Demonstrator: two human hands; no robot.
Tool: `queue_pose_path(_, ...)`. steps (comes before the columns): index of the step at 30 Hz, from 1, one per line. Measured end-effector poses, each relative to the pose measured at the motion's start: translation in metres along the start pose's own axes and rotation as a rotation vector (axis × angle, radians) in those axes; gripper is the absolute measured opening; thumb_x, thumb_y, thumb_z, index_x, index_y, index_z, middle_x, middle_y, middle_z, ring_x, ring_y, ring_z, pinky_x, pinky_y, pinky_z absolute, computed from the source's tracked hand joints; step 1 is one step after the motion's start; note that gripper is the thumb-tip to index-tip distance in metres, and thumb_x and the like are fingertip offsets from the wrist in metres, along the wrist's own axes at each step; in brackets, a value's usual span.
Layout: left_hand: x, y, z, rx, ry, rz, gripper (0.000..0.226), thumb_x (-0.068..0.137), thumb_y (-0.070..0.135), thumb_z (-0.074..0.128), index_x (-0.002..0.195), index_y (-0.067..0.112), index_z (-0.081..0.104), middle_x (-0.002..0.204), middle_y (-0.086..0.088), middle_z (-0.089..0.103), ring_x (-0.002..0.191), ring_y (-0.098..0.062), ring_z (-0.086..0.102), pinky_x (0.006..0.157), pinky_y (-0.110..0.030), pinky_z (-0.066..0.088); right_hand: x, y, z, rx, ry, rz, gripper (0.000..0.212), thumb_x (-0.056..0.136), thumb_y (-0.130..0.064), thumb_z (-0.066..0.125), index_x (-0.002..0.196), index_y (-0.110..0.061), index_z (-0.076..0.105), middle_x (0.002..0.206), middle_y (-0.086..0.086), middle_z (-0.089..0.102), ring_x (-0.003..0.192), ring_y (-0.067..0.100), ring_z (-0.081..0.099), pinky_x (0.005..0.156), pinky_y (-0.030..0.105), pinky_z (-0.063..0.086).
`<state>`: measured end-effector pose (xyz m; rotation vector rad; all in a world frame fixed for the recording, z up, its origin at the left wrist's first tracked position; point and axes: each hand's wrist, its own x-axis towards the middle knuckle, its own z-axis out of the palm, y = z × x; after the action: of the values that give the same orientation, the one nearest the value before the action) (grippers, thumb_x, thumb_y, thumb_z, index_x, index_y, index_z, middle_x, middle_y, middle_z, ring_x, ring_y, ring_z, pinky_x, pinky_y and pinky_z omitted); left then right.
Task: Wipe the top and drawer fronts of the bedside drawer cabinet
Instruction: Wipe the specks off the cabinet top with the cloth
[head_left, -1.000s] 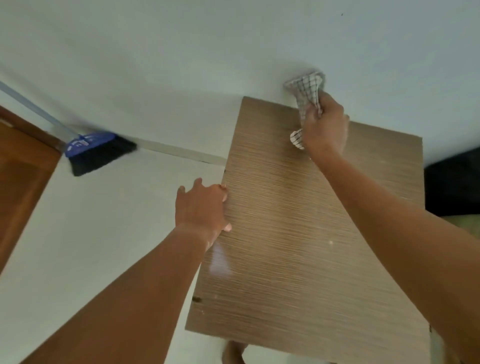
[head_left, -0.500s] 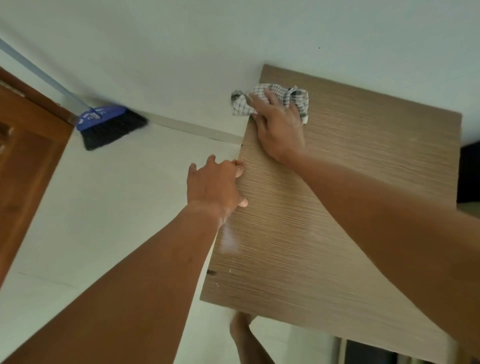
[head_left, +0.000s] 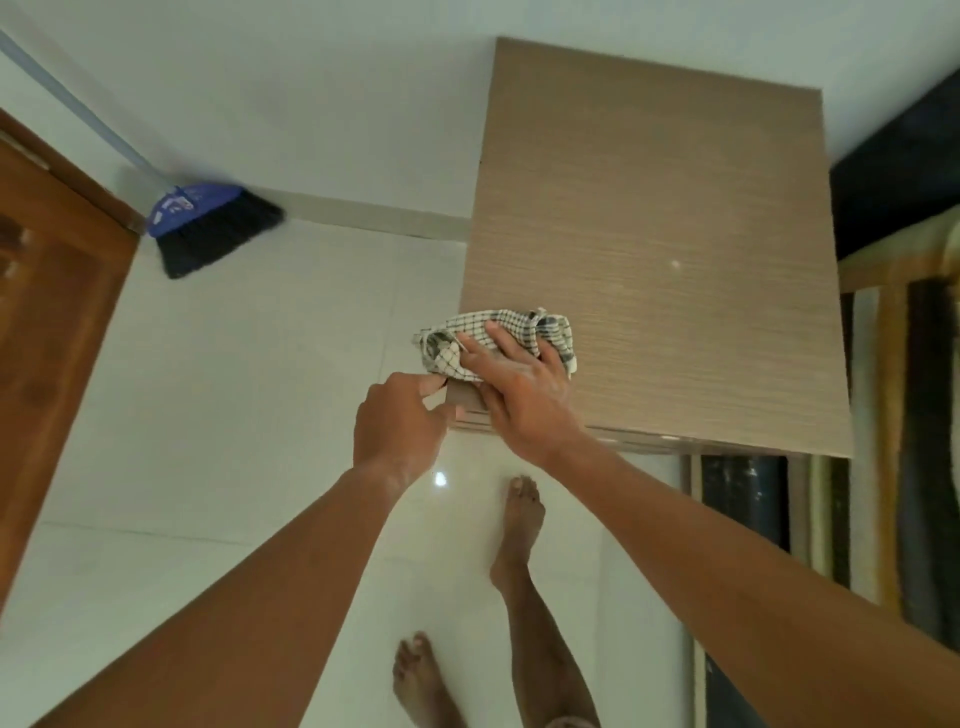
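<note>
The bedside cabinet's light wood-grain top fills the upper right of the head view, seen from above. A white cloth with a dark check pattern lies bunched at the top's near left corner, partly hanging over the left edge. My right hand presses flat on the cloth, fingers spread over it. My left hand grips the cabinet's near left corner, thumb against the edge, just below the cloth. The drawer fronts are hidden under the top.
A blue-headed broom with black bristles leans in the wall corner at left. A brown wooden door stands at far left. My bare feet are on the white tiled floor. A bed frame and dark bedding border the cabinet on the right.
My right hand has dragged the cloth from the far left corner of the top down along the left edge to the near corner. My left hand slid toward the near corner too.
</note>
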<state>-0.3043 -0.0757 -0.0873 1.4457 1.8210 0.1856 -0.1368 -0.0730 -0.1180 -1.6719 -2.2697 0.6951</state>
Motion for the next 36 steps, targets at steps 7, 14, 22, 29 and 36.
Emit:
queue_pose_path(7, -0.017, -0.005, 0.001, -0.016, 0.056, 0.085, 0.037, 0.087, 0.034, 0.074, 0.123, 0.029, 0.072, 0.117, 0.002, 0.074, 0.105, -0.021, 0.069, 0.084, -0.026, 0.05, -0.072, 0.013, 0.002, -0.003, 0.003, 0.005, 0.036, 0.098, -0.01, 0.05, 0.128, -0.024, 0.065, 0.148, -0.011, 0.053, 0.148, 0.016, 0.034, 0.116, 0.053, 0.021)
queue_pose_path(14, -0.023, 0.044, 0.03, 0.459, 0.132, 0.428, 0.063, 0.086, 0.048, 0.071, 0.142, 0.023, 0.054, 0.142, -0.001, 0.054, 0.137, -0.027, 0.039, 0.113, -0.046, 0.031, -0.142, 0.037, -0.031, 0.168, 0.246, 0.424, 0.033, 0.101, -0.012, 0.048, 0.126, -0.023, 0.066, 0.101, -0.004, 0.075, 0.093, 0.015, 0.068, 0.091, 0.043, 0.052)
queue_pose_path(22, 0.002, 0.116, 0.065, 0.722, 0.003, 0.493, 0.086, 0.075, 0.067, 0.071, 0.148, 0.029, 0.045, 0.148, 0.004, 0.049, 0.139, -0.028, 0.037, 0.117, -0.054, 0.023, -0.085, 0.102, -0.112, 0.683, 1.066, 1.02, 0.028, 0.108, -0.028, 0.039, 0.12, -0.038, 0.062, 0.095, -0.023, 0.062, 0.094, 0.001, 0.061, 0.081, 0.025, 0.05)
queue_pose_path(29, 0.023, 0.145, 0.069, 0.943, -0.116, 0.297, 0.089, 0.057, 0.081, 0.071, 0.135, 0.039, 0.058, 0.124, 0.012, 0.069, 0.114, -0.02, 0.065, 0.117, -0.052, 0.018, -0.01, 0.175, -0.102, 0.108, 0.417, 0.893, 0.049, 0.106, -0.031, 0.034, 0.154, -0.039, 0.031, 0.165, 0.0, 0.026, 0.154, 0.028, 0.014, 0.122, 0.052, 0.009)
queue_pose_path(36, 0.017, 0.157, 0.067, 0.929, -0.113, 0.227, 0.088, 0.059, 0.073, 0.077, 0.137, 0.041, 0.054, 0.128, 0.009, 0.065, 0.121, -0.021, 0.059, 0.118, -0.053, 0.018, 0.027, 0.122, -0.076, 0.046, 0.125, 0.269, 0.045, 0.104, -0.024, 0.04, 0.147, -0.037, 0.045, 0.16, -0.018, 0.032, 0.155, 0.016, 0.011, 0.121, 0.053, 0.007)
